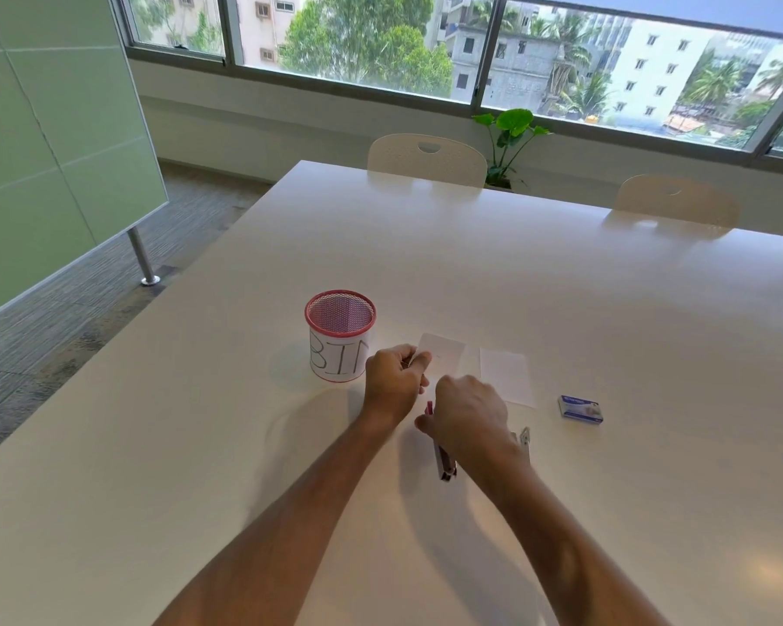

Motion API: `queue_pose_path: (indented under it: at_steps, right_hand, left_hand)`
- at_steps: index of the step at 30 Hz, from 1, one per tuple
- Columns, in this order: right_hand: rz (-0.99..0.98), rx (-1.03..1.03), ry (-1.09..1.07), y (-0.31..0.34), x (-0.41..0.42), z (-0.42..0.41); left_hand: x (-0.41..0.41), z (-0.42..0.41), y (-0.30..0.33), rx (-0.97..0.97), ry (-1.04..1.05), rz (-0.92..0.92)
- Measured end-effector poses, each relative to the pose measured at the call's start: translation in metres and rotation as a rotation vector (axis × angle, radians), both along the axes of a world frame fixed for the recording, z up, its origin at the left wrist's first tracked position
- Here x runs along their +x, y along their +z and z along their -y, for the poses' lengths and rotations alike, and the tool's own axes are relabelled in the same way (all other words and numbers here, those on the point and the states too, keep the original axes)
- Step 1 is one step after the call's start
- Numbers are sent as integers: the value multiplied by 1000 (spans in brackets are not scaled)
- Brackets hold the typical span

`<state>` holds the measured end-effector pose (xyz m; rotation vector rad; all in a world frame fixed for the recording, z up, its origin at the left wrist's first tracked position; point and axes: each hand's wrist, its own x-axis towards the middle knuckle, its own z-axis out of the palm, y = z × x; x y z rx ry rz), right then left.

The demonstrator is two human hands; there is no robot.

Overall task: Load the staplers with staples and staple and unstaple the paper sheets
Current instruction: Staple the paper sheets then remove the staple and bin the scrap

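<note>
On the counter [561, 309], the left hand [392, 384] pinches the thin, floppy paper sheets [444, 354] at their 9 o'clock edge while the right hand [469, 413] clenches the rigid, light stapler [444, 463], best gripped mid-body, at 6 o'clock.

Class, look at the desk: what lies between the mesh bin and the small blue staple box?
In the head view, between the bin and the staple box lie two paper sheets, the left hand pinching one, and the right hand.
</note>
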<state>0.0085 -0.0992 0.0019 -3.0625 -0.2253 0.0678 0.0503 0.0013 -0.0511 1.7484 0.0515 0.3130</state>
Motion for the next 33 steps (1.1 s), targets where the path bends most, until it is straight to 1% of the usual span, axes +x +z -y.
queue_pose_path:
  at_steps: [5,9,14,20,22,25,27,33]
  right_hand:
    - [2,68,-32,-6,-2,-1]
    - [48,102,-50,-10,-8,2]
    - [73,104,-77,-10,-13,0]
    - [47,149,-101,-9,-10,7]
    - [115,189,-104,-6,-7,12]
    - [246,294,-38,-5,1,17]
    - [293,363,-8,-4,8,16]
    - [262,498,79,-5,25,13]
  left_hand:
    - [-1,0,2,-43,-7,-2]
    - [-1,1,1,-58,-5,-8]
    - [-2,3,0,-28,12,-15]
    - [-2,2,1,-47,16,-37]
    - [-2,2,3,-60,16,-41]
    - [-2,-1,5,-107,1,-44]
    - [-2,-2,6,-119,-9,-27]
    - [-7,6,8,-90,-13,75]
